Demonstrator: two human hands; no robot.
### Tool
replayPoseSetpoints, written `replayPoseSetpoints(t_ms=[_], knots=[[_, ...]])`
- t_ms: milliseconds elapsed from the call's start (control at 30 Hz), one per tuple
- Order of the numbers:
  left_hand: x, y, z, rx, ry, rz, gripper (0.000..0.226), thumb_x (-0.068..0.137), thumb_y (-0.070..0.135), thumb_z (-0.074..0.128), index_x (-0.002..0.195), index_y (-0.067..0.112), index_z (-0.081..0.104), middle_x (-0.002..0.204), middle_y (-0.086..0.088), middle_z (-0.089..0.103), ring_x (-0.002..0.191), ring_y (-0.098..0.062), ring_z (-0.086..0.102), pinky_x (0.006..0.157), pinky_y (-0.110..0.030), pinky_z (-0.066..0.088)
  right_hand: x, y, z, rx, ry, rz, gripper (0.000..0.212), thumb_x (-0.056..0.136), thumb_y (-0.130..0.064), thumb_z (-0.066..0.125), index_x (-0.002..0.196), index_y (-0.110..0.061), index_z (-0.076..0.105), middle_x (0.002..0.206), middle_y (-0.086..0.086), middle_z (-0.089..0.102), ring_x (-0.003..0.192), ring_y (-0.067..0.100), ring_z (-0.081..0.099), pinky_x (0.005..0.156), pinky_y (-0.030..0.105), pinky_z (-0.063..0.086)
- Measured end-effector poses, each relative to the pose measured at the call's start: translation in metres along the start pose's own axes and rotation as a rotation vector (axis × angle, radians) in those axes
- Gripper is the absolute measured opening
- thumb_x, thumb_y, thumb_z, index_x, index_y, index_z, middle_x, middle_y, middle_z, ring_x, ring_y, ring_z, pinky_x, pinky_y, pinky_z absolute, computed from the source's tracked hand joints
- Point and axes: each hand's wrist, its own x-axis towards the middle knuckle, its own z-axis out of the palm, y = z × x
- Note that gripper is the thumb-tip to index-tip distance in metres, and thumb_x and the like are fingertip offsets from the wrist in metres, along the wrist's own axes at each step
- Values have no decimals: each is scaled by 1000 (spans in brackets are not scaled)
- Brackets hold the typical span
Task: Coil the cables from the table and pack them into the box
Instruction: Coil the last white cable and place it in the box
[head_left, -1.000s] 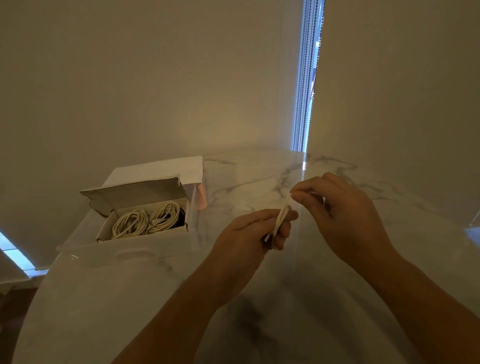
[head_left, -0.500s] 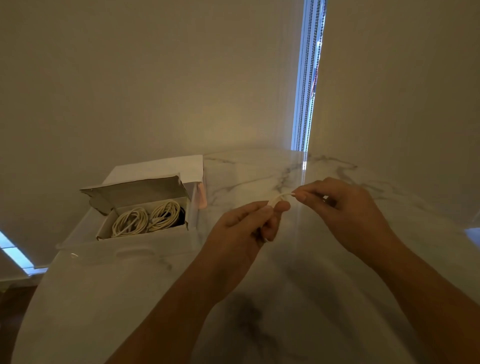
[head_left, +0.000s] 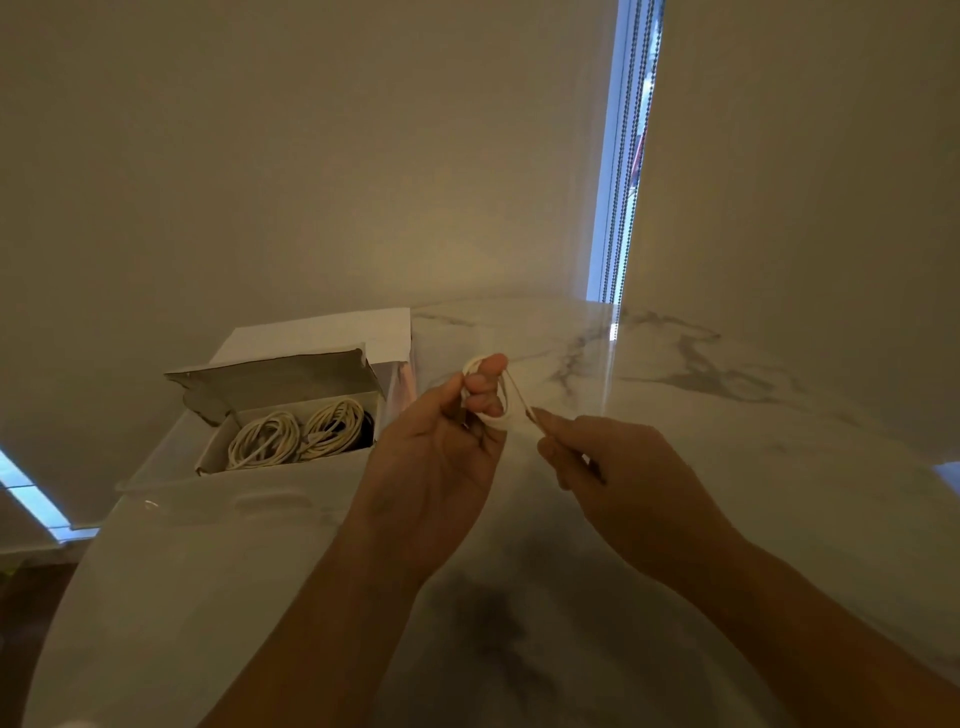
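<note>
A short white cable (head_left: 506, 400) is looped around the raised fingers of my left hand (head_left: 441, 452), which holds it above the marble table (head_left: 675, 415). My right hand (head_left: 618, 478) pinches the cable's loose end just to the right, drawing it taut. At the table's left stands an open cardboard box (head_left: 291, 410) with its lid flap up. Two coiled white cables (head_left: 296, 434) lie side by side in it, with something dark behind them.
A pale wall rises right behind the table. A narrow strip of window with bead chains (head_left: 623, 156) runs down at the back right. The table's left edge (head_left: 78, 571) curves away toward a dark floor.
My left hand has turned its fingers upward and the cable now wraps around them. My right hand has dropped lower and to the right, pulling the cable end.
</note>
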Motion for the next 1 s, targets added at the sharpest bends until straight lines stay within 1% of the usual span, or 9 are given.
replayPoseSetpoints(t_ms=[100, 267, 400, 467, 567, 733, 867, 933, 1000], knots=[[3, 8, -3, -35, 12, 53, 53, 90, 14, 53, 137, -11, 47, 91, -8, 60, 80, -8, 54, 78, -15, 52, -6, -10, 4, 9, -84, -32, 30, 99, -37, 50, 115, -22, 71, 92, -5, 70, 75, 5, 57, 76, 21, 45], [10, 10, -8, -26, 89, 159, 51, 90, 6, 55, 138, -9, 46, 101, -13, 65, 87, -13, 60, 77, -19, 57, -13, -29, 7, -26, -173, -132, 28, 100, -42, 48, 107, -26, 70, 88, -11, 65, 73, 5, 55, 67, 9, 36], [10, 4, -5, 180, 164, 249, 19, 98, 1, 48, 108, -2, 64, 98, -12, 67, 84, -14, 64, 81, -22, 58, -16, -35, 4, -53, -196, -234, 18, 99, -36, 50, 92, -26, 64, 79, -13, 57, 67, 7, 49, 62, 17, 41], [7, 1, -4, 278, 172, 263, 20, 98, 1, 49, 99, 3, 69, 94, -10, 69, 85, -14, 65, 85, -26, 55, -17, -35, 1, -76, -186, -252, 14, 96, -31, 53, 83, -26, 57, 74, -12, 52, 64, 8, 48, 59, 20, 42], [5, -4, -4, 438, 152, 264, 21, 99, 1, 49, 102, 2, 69, 93, -8, 69, 88, -14, 65, 85, -26, 51, -17, -37, -3, -82, -179, -274, 19, 92, -28, 56, 76, -30, 47, 71, -14, 45, 63, 7, 45, 56, 16, 37], [5, -15, -7, 737, 105, 235, 23, 101, 6, 48, 99, 7, 71, 91, -6, 69, 90, -17, 62, 86, -28, 50, -16, -33, -5, 8, -101, -288, 12, 99, -31, 49, 86, -31, 51, 74, -21, 40, 66, 0, 45, 62, 10, 35], [2, -20, -6, 795, 12, 141, 35, 101, 6, 46, 91, 17, 78, 99, -9, 74, 96, -18, 68, 87, -25, 54, -10, -21, -5, 16, 8, -258, 18, 102, -36, 41, 95, -29, 57, 79, -24, 43, 73, -6, 47, 66, 8, 38], [3, -22, -7, 841, -33, 103, 31, 101, 6, 45, 106, 12, 75, 110, -12, 74, 104, -20, 69, 91, -27, 54, -6, -13, -6, 18, 60, -223, 18, 102, -34, 44, 93, -28, 58, 82, -18, 51, 73, 1, 50, 65, 15, 41], [4, -26, -6, 894, -55, 89, 30, 101, 3, 42, 117, 3, 68, 108, -16, 72, 96, -21, 70, 88, -27, 54, -4, -5, -9, 22, 109, -188, 19, 102, -33, 46, 90, -26, 60, 82, -15, 54, 73, 3, 51, 65, 16, 42]])
